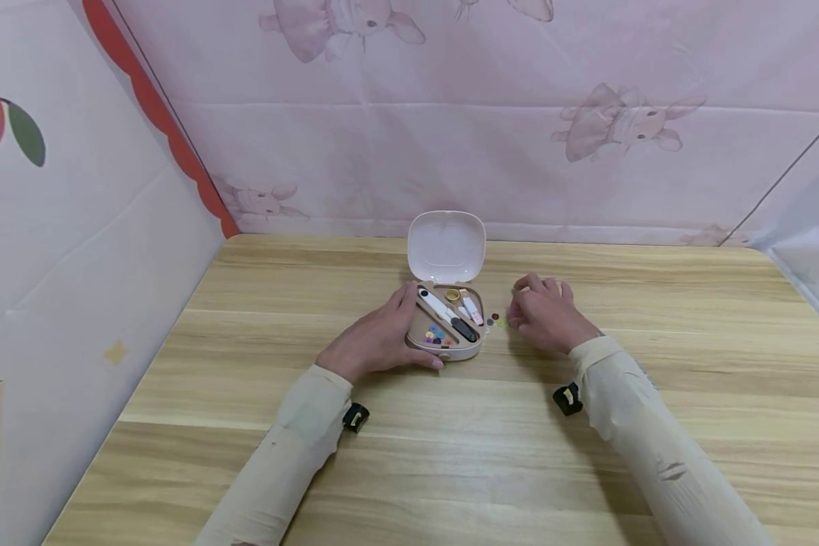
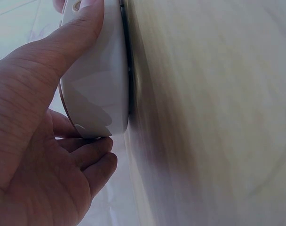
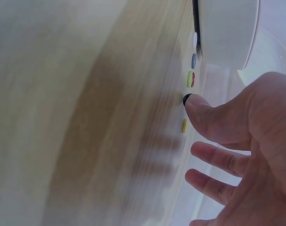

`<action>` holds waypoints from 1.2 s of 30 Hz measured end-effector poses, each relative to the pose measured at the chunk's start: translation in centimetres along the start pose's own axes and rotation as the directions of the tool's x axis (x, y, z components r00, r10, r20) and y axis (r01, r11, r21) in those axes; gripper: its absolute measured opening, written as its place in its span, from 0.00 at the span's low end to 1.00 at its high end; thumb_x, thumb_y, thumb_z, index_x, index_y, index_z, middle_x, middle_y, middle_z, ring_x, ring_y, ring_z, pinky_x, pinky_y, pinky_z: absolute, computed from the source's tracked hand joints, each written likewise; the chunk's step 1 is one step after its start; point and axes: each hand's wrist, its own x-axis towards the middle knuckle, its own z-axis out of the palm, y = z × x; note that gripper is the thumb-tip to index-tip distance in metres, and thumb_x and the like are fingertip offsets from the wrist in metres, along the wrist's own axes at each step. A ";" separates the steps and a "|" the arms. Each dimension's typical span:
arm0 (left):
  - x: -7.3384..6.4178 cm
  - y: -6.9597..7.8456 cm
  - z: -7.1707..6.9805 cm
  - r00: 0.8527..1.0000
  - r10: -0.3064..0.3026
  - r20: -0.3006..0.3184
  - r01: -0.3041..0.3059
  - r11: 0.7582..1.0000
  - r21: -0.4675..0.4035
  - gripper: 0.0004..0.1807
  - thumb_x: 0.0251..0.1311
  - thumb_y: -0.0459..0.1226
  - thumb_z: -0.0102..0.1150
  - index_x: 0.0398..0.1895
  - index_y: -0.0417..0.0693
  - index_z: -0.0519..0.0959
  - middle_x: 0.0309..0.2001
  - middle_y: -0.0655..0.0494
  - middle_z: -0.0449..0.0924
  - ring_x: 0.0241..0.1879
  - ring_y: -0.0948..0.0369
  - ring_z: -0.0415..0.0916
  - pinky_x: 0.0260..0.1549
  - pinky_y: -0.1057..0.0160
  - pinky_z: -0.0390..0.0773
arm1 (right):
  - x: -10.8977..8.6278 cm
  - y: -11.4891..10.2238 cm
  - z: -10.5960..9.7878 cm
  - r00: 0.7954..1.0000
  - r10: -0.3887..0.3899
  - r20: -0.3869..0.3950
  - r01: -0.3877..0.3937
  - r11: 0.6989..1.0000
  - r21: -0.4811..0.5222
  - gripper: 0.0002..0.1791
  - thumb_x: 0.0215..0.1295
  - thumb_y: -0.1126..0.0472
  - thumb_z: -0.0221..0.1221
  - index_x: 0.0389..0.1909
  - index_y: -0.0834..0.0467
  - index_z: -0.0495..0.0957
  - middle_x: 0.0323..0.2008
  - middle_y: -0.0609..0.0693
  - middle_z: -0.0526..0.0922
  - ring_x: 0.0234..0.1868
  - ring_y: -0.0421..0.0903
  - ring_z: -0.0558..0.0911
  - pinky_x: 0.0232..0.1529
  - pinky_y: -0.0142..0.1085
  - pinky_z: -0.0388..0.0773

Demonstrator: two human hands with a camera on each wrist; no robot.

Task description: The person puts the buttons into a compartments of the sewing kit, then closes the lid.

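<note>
An open sewing box (image 1: 460, 353) stands on the table with its white lid (image 1: 447, 246) raised. My left hand (image 1: 382, 334) grips its left side, thumb along the front and fingers round the back; its white wall (image 2: 98, 89) fills that palm in the left wrist view. Inside lie white-and-black thread snips (image 1: 444, 309), a gold ring (image 1: 453, 295), a small pink-and-white item (image 1: 472, 307) and several colored buttons (image 1: 435, 335). Right of the box, my right hand (image 1: 546, 312) pinches a black button (image 3: 186, 99) at the thumb tip, close to the tabletop; the index finger is mostly hidden.
Between box and right hand lie several loose buttons, among them a white one (image 3: 194, 39), a grey-blue one (image 3: 194, 60), a green one (image 3: 189, 79) and a red one (image 3: 193, 80). A yellow button (image 3: 184, 125) lies beyond the thumb. A curtained wall (image 1: 416, 167) rises behind the wooden table (image 1: 437, 455).
</note>
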 end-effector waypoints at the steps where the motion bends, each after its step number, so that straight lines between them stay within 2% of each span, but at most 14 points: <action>1: 0.0 0.0 0.0 1.000 0.001 0.000 -0.001 1.000 -0.002 0.75 0.49 0.62 0.74 0.81 0.48 0.27 0.81 0.50 0.40 0.77 0.56 0.49 0.72 0.55 0.59 | 0.0 0.0 0.0 1.000 -0.002 -0.002 0.002 1.000 0.001 0.06 0.58 0.70 0.60 0.28 0.56 0.83 0.65 0.66 0.69 0.62 0.70 0.66 0.63 0.70 0.51; 7: 0.0 -0.1 0.0 1.000 0.003 0.004 -0.003 1.000 -0.001 0.75 0.49 0.63 0.73 0.81 0.48 0.26 0.82 0.50 0.38 0.77 0.56 0.47 0.72 0.55 0.59 | -0.1 -0.1 -0.3 1.000 -0.008 -0.016 0.008 1.000 0.004 0.08 0.55 0.71 0.59 0.26 0.55 0.82 0.67 0.67 0.68 0.64 0.72 0.65 0.63 0.71 0.51; 13: 0.1 -0.1 0.0 1.000 0.003 0.007 -0.003 1.000 0.008 0.75 0.49 0.64 0.72 0.81 0.48 0.26 0.82 0.50 0.37 0.78 0.55 0.46 0.72 0.55 0.58 | -0.1 -0.5 -0.7 0.999 -0.012 -0.043 0.013 1.000 0.013 0.10 0.52 0.73 0.59 0.25 0.54 0.81 0.67 0.66 0.68 0.66 0.73 0.63 0.65 0.72 0.47; 22: 0.0 -0.1 0.0 1.000 -0.001 0.004 0.001 1.000 -0.007 0.74 0.50 0.63 0.72 0.81 0.51 0.26 0.81 0.51 0.39 0.77 0.55 0.49 0.71 0.54 0.60 | -0.2 -2.3 -1.7 0.987 -0.079 -0.139 0.083 0.996 0.016 0.05 0.58 0.70 0.63 0.29 0.57 0.82 0.66 0.65 0.69 0.67 0.71 0.63 0.67 0.68 0.47; 28: 0.1 -0.1 0.0 1.000 0.000 0.005 0.000 1.000 0.001 0.74 0.50 0.63 0.72 0.81 0.48 0.27 0.81 0.50 0.39 0.77 0.55 0.48 0.72 0.55 0.59 | -0.1 -4.2 -1.8 0.972 -0.144 -0.188 0.150 0.989 0.016 0.06 0.58 0.69 0.66 0.28 0.56 0.81 0.66 0.64 0.70 0.65 0.66 0.64 0.66 0.62 0.49; 36: 0.0 -0.1 0.1 1.000 0.004 0.004 -0.004 1.000 0.003 0.74 0.50 0.64 0.72 0.81 0.47 0.27 0.81 0.50 0.39 0.76 0.57 0.51 0.71 0.55 0.60 | 0.2 -6.5 -0.6 0.931 -0.261 -0.254 0.262 0.964 -0.031 0.08 0.54 0.69 0.68 0.26 0.54 0.80 0.63 0.62 0.73 0.65 0.62 0.67 0.63 0.59 0.54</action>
